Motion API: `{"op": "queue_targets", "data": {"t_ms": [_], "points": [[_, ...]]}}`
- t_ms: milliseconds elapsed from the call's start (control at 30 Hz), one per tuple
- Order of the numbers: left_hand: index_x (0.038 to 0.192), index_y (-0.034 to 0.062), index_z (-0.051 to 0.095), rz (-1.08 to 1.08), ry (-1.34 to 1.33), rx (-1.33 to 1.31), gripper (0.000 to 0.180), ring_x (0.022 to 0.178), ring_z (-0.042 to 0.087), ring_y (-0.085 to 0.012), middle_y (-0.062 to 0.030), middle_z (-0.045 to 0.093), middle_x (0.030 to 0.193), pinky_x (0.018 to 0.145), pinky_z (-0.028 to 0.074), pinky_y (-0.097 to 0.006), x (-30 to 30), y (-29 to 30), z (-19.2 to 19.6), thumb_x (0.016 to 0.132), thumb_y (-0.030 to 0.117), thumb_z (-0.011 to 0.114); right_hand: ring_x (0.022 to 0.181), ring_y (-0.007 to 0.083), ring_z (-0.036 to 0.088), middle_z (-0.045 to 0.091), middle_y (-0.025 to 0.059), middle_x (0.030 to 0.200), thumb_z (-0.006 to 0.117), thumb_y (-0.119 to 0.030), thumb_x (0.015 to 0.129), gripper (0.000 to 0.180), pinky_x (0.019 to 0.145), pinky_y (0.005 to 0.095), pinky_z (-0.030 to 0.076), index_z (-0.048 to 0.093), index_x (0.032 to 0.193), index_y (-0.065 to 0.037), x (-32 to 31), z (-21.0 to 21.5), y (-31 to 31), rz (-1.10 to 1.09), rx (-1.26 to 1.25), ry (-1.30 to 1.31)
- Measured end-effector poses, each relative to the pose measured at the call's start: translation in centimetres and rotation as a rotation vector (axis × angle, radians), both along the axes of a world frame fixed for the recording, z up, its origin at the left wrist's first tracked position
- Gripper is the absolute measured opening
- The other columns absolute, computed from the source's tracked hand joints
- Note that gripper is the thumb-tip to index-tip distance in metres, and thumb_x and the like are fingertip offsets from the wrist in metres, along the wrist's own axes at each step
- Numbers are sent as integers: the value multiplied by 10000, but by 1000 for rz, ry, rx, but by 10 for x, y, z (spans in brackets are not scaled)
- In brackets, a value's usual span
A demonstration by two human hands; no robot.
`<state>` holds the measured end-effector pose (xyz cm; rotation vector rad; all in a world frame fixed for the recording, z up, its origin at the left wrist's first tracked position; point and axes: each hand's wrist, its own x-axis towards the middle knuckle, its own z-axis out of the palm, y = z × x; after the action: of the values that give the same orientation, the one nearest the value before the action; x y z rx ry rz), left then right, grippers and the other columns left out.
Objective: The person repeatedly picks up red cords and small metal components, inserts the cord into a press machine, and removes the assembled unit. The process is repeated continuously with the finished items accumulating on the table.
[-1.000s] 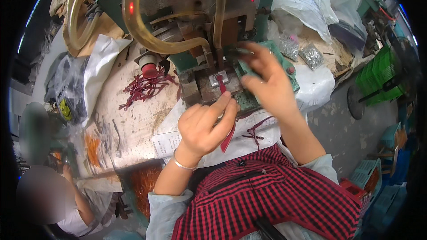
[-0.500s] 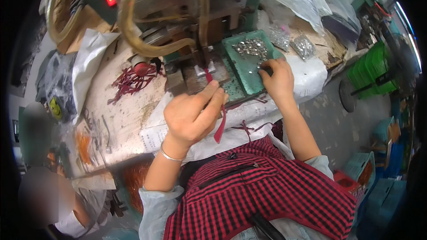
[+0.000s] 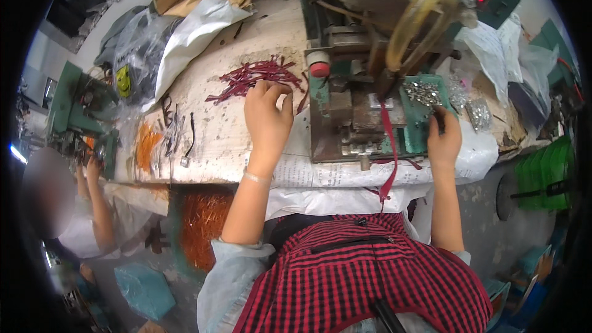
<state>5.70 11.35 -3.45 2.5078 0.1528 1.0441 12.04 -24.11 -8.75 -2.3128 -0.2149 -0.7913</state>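
I see left hand (image 3: 267, 117) fingertips curled into red strap pile (image 3: 256, 77) on surface (image 3: 216, 142); whether pinching, can't tell. Right hand (image 3: 443, 142) at metal-parts tray (image 3: 425, 95), fingertips hidden; closure unclear.

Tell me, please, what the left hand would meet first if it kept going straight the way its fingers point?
Most likely the pile of dark red strips: the left hand points up the bench, its fingertips already at the pile's near edge. Whether they touch it is unclear from this one view.
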Motion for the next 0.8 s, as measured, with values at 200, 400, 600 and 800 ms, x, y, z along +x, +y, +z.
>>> {"op": "queue_targets", "data": {"t_ms": [200,400,600,800], "points": [[818,58,762,113,418,210,146,881,637,-361,-154,681,927,796,510,-461,57,21,-77,783,177,685,858,329,635,688,128,932,687,-45,861,126,777,422,498,728,980,-45,-4,17,2,29,-89,-96],[758,45,756,-41,548,-167,122,776,659,-328,-153,673,836,731,518,-407,11,63,-48,700,137,810,875,264,659,702,113,932,682,-23,880,120,813,365,509,726,992,-13,-53,22,-37,-132,35,23],[981,-8,653,-232,191,-798,77,694,609,-86,-21,643,842,601,499,-236,-4,43,-11,915,7,691,937,236,676,726,103,1005,671,-7,883,128,877,334,504,732,995,-5,-51,82,25,259,260,20],[995,-27,630,-280,50,-929,75,743,686,-124,-65,695,885,623,533,-229,-4,17,-34,974,43,647,949,198,693,729,110,1011,703,-21,853,241,865,322,519,685,1090,16,-20,97,103,395,619,61]]}}
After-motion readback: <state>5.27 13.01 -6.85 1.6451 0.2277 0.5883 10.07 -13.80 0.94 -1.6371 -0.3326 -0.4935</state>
